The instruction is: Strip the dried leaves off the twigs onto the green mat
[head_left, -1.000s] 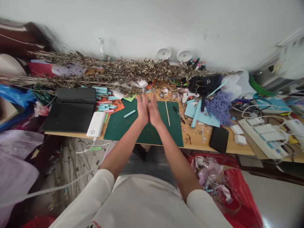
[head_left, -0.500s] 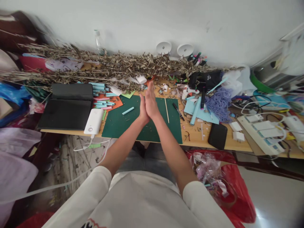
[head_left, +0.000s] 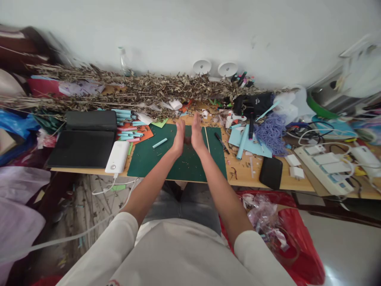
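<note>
Over the green cutting mat (head_left: 149, 163), my left hand (head_left: 179, 137) and my right hand (head_left: 197, 133) face each other palm to palm with a narrow gap between them. Both are open with the fingers stretched out, and nothing shows in either. A short light-blue paper roll (head_left: 160, 143) lies on the mat to the left of my left hand. Just right of my right hand is a thin wooden stick (head_left: 207, 140), and beyond it a black pen (head_left: 222, 143) lies at the mat's right side.
Left of the mat are a white power bank (head_left: 117, 157), a black tablet case (head_left: 83, 145) and several paper rolls (head_left: 123, 115). Dried plant stems (head_left: 166, 87) run along the back. On the right lie a glue gun (head_left: 233, 118), purple yarn (head_left: 271, 133), a black phone (head_left: 270, 172) and a power strip (head_left: 324, 171).
My hands were pressed together palm to palm and have moved apart, leaving a gap between them. The camera view has shifted slightly; the items on the desk stay where they were.
</note>
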Demonstrator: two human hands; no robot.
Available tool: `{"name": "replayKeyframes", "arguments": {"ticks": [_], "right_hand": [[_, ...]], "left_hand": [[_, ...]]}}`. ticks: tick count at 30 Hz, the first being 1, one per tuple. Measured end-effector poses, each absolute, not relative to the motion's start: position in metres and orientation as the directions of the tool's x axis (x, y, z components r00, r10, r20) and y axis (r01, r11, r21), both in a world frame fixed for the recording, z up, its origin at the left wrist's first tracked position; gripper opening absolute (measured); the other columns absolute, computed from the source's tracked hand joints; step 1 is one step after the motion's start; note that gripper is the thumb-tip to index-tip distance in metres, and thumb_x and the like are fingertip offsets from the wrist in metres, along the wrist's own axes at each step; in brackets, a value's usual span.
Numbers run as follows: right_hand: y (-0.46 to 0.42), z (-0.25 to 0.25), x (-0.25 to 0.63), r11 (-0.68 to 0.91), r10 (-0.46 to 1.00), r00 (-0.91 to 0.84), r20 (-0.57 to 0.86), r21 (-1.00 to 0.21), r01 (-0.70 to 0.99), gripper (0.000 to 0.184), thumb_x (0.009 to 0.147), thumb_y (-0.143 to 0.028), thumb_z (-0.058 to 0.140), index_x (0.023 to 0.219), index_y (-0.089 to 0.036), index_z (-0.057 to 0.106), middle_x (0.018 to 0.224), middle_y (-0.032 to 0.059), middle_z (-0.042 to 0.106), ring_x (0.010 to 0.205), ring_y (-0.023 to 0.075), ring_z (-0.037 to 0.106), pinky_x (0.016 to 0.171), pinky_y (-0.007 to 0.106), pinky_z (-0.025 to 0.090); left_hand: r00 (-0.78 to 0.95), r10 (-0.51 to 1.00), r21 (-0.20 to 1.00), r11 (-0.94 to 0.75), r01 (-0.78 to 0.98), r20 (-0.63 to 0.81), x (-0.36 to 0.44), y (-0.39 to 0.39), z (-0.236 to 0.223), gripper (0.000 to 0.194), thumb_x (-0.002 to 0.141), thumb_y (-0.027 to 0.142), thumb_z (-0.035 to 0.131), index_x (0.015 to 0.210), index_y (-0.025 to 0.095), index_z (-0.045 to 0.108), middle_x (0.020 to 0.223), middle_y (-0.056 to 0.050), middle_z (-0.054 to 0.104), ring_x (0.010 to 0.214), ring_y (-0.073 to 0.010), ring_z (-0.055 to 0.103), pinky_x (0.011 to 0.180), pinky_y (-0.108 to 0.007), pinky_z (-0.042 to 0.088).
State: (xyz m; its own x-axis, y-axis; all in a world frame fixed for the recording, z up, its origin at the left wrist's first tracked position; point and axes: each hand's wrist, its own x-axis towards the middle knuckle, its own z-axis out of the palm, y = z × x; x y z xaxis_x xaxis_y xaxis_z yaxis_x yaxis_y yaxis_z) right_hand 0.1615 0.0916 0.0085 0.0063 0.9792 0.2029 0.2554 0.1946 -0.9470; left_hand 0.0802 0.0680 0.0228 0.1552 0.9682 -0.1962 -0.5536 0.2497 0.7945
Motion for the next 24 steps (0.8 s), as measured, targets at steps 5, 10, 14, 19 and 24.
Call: {"name": "replayKeyframes", "arguments": {"ticks": [5,10,14,19,24], "right_hand": [[0.089,-0.013,0.201,0.106,0.989,0.086,0.118,-0.985,0.134,0.077,0.086,-0.07,0.024,0.142,-0.02,0.037,0.147,0.008,0.039,0.136,0.0193,0.036,0.114,0.043,0.025],[0.07,-0.005,0.213,0.115,0.993,-0.036,0.11,-0.905,0.41,0.053,0.083,-0.057,0.05,0.114,-0.017,0.066,0.114,0.0122,0.067,0.104,0.0251,0.063,0.099,0.046,0.044],[0.052,0.013,0.189,0.222,0.975,-0.119,0.188,-0.87,0.44,0.057,0.091,-0.058,0.036,0.133,-0.023,0.051,0.133,0.0072,0.056,0.122,0.0229,0.053,0.104,0.044,0.04],[0.048,0.027,0.138,0.448,0.894,-0.275,0.354,-0.714,0.538,0.063,0.094,-0.06,0.018,0.15,-0.032,0.007,0.158,-0.005,0.003,0.145,0.0209,-0.004,0.117,0.051,0.009],[0.067,0.02,0.138,0.3,0.947,-0.11,0.303,-0.702,0.646,0.061,0.095,-0.057,0.015,0.15,-0.031,0.013,0.159,-0.0025,0.001,0.144,0.0278,-0.014,0.11,0.065,-0.004]], "left_hand": [[0.072,0.984,0.883,0.178,-0.434,-0.163,0.056,0.08,0.012,0.063,0.091,0.054,0.009,0.15,0.031,0.014,0.154,0.004,0.026,0.143,-0.0142,0.016,0.118,-0.038,0.014],[0.037,0.993,0.838,0.114,-0.533,-0.111,0.037,0.082,0.006,0.068,0.091,0.058,0.012,0.147,0.022,0.026,0.149,-0.008,0.037,0.139,-0.0185,0.03,0.116,-0.037,0.02],[0.063,0.991,0.761,0.13,-0.636,-0.116,0.041,0.076,0.015,0.072,0.09,0.063,0.006,0.142,0.023,0.036,0.146,-0.007,0.043,0.138,-0.0191,0.034,0.115,-0.04,0.022],[0.107,0.994,0.778,0.068,-0.624,0.0,0.068,0.059,0.038,0.065,0.091,0.062,0.004,0.141,0.036,0.037,0.15,0.005,0.036,0.141,-0.016,0.026,0.115,-0.036,0.024],[0.089,0.993,0.866,0.107,-0.489,-0.073,0.072,0.055,0.053,0.07,0.089,0.062,-0.004,0.147,0.034,0.022,0.153,0.005,0.029,0.144,-0.0195,0.018,0.115,-0.047,0.023]]}}
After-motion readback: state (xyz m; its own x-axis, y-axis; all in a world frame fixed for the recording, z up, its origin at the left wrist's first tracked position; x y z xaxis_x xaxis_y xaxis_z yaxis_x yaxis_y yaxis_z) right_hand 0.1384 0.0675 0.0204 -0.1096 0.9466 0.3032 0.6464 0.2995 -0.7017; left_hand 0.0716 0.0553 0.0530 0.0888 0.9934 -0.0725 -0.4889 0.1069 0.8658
